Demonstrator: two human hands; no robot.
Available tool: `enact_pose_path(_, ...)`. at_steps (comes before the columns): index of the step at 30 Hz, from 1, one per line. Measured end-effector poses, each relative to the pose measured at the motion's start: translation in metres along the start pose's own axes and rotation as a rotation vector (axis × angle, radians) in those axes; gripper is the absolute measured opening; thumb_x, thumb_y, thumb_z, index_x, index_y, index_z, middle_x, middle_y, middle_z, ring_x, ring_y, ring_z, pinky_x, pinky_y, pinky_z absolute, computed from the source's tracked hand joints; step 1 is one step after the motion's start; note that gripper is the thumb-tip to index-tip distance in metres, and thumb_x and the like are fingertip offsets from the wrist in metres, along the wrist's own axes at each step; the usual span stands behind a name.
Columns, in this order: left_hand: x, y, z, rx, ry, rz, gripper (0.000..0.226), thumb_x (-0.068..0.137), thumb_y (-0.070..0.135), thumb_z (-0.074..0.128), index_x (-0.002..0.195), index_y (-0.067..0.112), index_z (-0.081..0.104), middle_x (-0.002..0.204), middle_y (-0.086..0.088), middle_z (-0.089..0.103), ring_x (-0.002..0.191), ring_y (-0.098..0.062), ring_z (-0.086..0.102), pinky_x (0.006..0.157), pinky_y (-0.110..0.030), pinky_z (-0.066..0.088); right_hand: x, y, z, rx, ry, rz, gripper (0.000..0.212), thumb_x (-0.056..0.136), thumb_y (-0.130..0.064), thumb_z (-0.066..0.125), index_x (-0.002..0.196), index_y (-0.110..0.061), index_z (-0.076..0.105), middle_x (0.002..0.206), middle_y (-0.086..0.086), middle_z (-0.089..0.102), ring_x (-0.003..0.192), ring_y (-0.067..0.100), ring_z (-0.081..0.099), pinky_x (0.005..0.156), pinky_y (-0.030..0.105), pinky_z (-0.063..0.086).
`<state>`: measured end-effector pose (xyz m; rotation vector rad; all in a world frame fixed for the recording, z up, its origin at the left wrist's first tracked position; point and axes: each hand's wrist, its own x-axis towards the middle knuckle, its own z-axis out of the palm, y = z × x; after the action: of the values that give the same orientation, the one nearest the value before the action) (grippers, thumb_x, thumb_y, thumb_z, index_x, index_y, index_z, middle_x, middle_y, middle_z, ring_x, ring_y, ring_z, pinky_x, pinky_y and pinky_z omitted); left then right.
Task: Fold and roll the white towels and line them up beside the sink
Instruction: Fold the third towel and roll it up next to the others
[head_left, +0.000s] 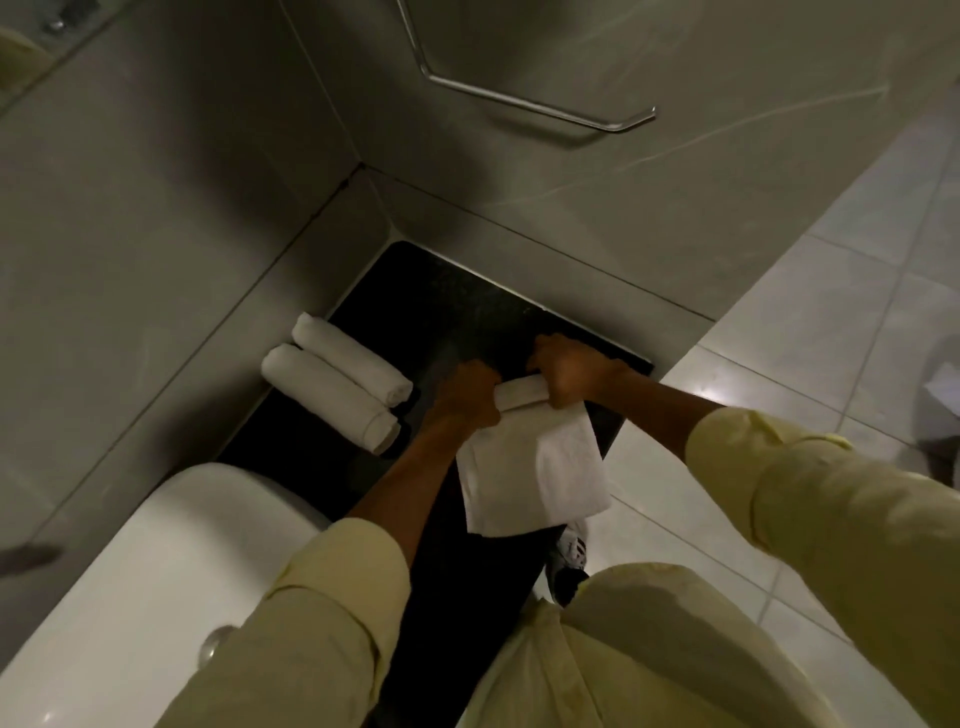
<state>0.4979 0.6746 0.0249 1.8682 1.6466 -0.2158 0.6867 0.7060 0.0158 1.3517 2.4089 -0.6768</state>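
Observation:
On the black counter (441, 301) lies a folded white towel (535, 467), its far end wound into a short roll. My left hand (465, 392) grips the roll's left end and my right hand (566, 369) grips its right end. The unrolled part stretches toward me and hangs a little over the counter's front edge. Two finished rolled towels (337, 382) lie side by side, touching, at the counter's left by the wall. The white sink (171, 551) sits at the lower left, just below those rolls.
Grey tiled walls meet in a corner behind the counter. A metal towel rail (540, 106) is mounted on the far wall above. Pale floor tiles (779, 374) spread to the right, and a shoe (569, 561) shows below the counter's edge.

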Motion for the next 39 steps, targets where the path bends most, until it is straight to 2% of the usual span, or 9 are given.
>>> enact_pose_path(6, -0.017, -0.007, 0.023, -0.113, 0.198, 0.102, 0.030, 0.080, 0.012, 0.064, 0.109, 0.017, 0.069, 0.107, -0.008, 0.070, 0.098, -0.024, 0.066, 0.082, -0.032, 0.055, -0.016, 0.002, 0.014, 0.183, 0.103, -0.095, 0.051, 0.058, -0.033, 0.058, 0.104, -0.012, 0.063, 0.102, 0.007, 0.062, 0.094, 0.026, 0.058, 0.074, 0.033, 0.046)
enact_pose_path(10, -0.023, -0.006, 0.041, -0.124, 0.328, 0.067, 0.035, 0.091, 0.006, 0.054, 0.125, 0.010, 0.063, 0.126, -0.016, 0.064, 0.113, -0.031, 0.062, 0.099, -0.037, 0.046, -0.023, -0.010, 0.024, 0.126, 0.302, 0.004, 0.032, 0.079, -0.019, 0.066, 0.111, -0.013, 0.066, 0.113, 0.009, 0.064, 0.104, 0.027, 0.059, 0.085, 0.035, 0.049)
enact_pose_path(14, -0.036, -0.009, 0.079, 0.319, 0.442, 0.190, 0.046, 0.081, 0.010, 0.057, 0.127, 0.003, 0.059, 0.127, -0.020, 0.063, 0.118, -0.034, 0.061, 0.106, -0.048, 0.045, -0.045, -0.027, 0.077, -0.015, 0.343, 0.104, 0.065, 0.087, -0.017, 0.069, 0.145, -0.005, 0.041, 0.150, 0.021, 0.042, 0.140, 0.040, 0.037, 0.113, 0.051, 0.037)
enact_pose_path(19, -0.072, 0.004, 0.118, 0.430, 0.246, 0.103, 0.073, 0.091, 0.028, 0.040, 0.152, 0.000, 0.010, 0.160, -0.023, 0.011, 0.148, -0.040, 0.010, 0.120, -0.055, 0.013, -0.086, -0.041, 0.120, -0.027, 0.223, 0.150, 0.114, 0.074, -0.031, 0.082, 0.156, -0.004, 0.007, 0.165, 0.015, 0.002, 0.151, 0.036, 0.001, 0.120, 0.052, 0.024)
enact_pose_path(21, -0.073, 0.011, 0.108, 0.410, 0.235, 0.070, 0.069, 0.096, 0.025, 0.042, 0.152, 0.003, 0.008, 0.160, -0.021, 0.013, 0.148, -0.037, 0.013, 0.121, -0.051, 0.013, -0.085, -0.047, 0.111, 0.025, 0.275, 0.170, 0.096, 0.083, -0.030, 0.075, 0.155, -0.004, 0.017, 0.163, 0.016, 0.013, 0.151, 0.036, 0.011, 0.120, 0.051, 0.025)
enact_pose_path(23, -0.067, 0.015, 0.083, 0.325, 0.258, 0.028, 0.053, 0.099, 0.022, 0.039, 0.149, 0.012, 0.028, 0.149, -0.017, 0.040, 0.136, -0.034, 0.041, 0.113, -0.045, 0.033, -0.071, -0.051, 0.085, 0.059, 0.353, 0.199, 0.058, 0.092, -0.024, 0.062, 0.144, -0.006, 0.043, 0.150, 0.018, 0.043, 0.138, 0.035, 0.040, 0.114, 0.045, 0.035)
enact_pose_path(26, -0.046, 0.013, 0.037, 0.111, 0.279, -0.009, 0.037, 0.095, 0.016, 0.047, 0.130, 0.021, 0.058, 0.128, -0.010, 0.063, 0.116, -0.031, 0.060, 0.096, -0.041, 0.048, -0.044, -0.048, 0.027, 0.100, 0.289, 0.298, 0.022, 0.091, -0.017, 0.061, 0.112, -0.013, 0.064, 0.113, 0.011, 0.065, 0.102, 0.026, 0.062, 0.087, 0.036, 0.049)
enact_pose_path(32, -0.028, 0.011, 0.011, -0.006, -0.039, -0.070, 0.049, 0.087, 0.017, 0.064, 0.134, 0.018, 0.053, 0.138, -0.012, 0.053, 0.126, -0.032, 0.050, 0.102, -0.038, 0.042, -0.025, -0.033, 0.001, 0.268, -0.039, 0.265, 0.050, 0.077, -0.017, 0.075, 0.124, -0.022, 0.059, 0.125, 0.005, 0.058, 0.114, 0.025, 0.056, 0.100, 0.039, 0.048)
enact_pose_path(39, -0.064, 0.009, 0.051, 0.084, 0.264, 0.050, 0.037, 0.089, 0.017, 0.055, 0.125, 0.021, 0.060, 0.123, -0.007, 0.066, 0.109, -0.028, 0.063, 0.091, -0.037, 0.049, -0.063, -0.052, 0.051, 0.083, 0.299, 0.228, 0.051, 0.074, -0.025, 0.077, 0.121, -0.018, 0.057, 0.120, 0.008, 0.064, 0.110, 0.026, 0.060, 0.101, 0.040, 0.043)
